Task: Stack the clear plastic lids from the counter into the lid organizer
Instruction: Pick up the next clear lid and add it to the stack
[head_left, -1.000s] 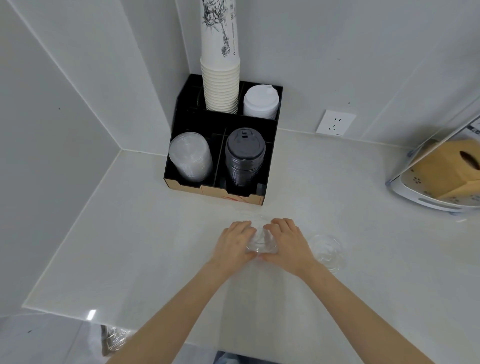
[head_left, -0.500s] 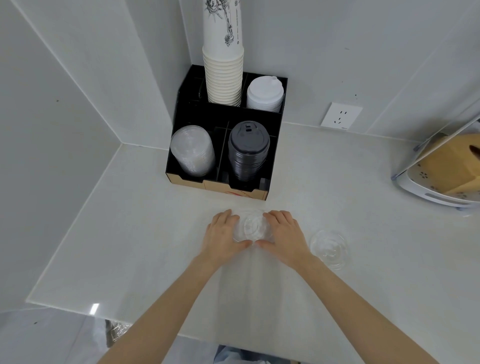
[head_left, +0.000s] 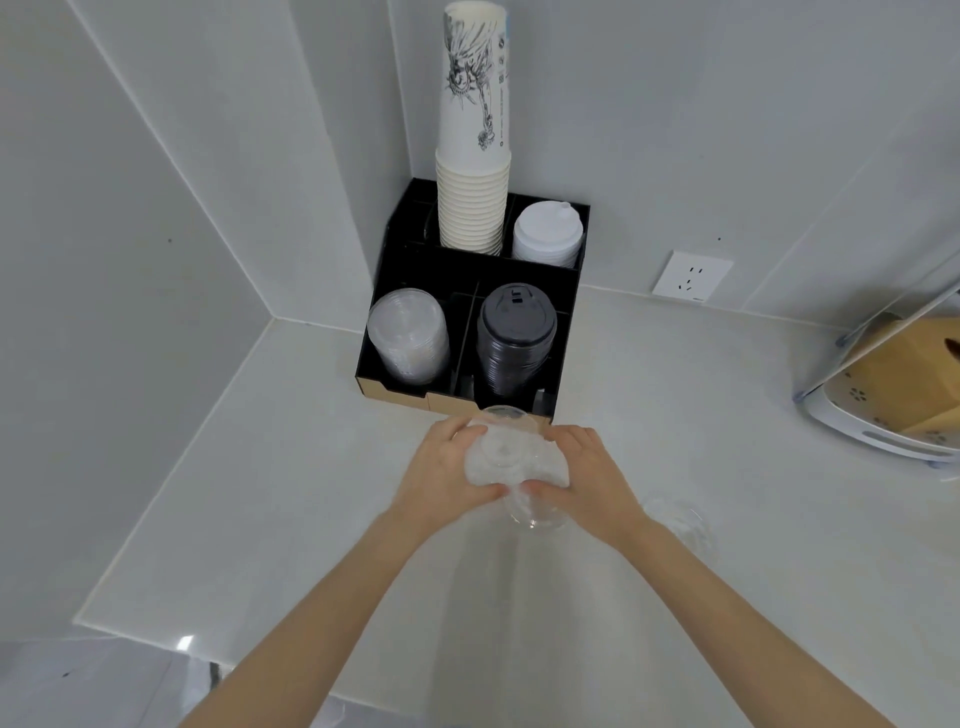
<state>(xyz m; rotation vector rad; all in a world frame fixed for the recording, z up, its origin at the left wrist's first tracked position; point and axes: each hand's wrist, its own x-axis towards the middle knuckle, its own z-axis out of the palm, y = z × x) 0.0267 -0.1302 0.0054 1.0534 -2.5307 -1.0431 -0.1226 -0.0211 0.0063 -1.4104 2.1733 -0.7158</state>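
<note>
A stack of clear plastic lids (head_left: 511, 465) is gripped between both hands, tilted and lifted off the white counter. My left hand (head_left: 441, 475) clasps its left side, my right hand (head_left: 592, 480) its right side. Another clear lid (head_left: 675, 519) lies on the counter just right of my right wrist. The black lid organizer (head_left: 410, 270) stands in the corner just beyond the hands. Its front left compartment holds a stack of clear lids (head_left: 408, 338).
The organizer also holds black lids (head_left: 517, 338) at front right, white lids (head_left: 545, 234) at back right and a tall stack of paper cups (head_left: 472, 156). A wall socket (head_left: 691, 275) is behind. A white tray with a brown tissue box (head_left: 904, 384) sits far right.
Both hands have raised the clear lid stack off the counter and carried it forward towards the organizer. The loose lid on the right has stayed put.
</note>
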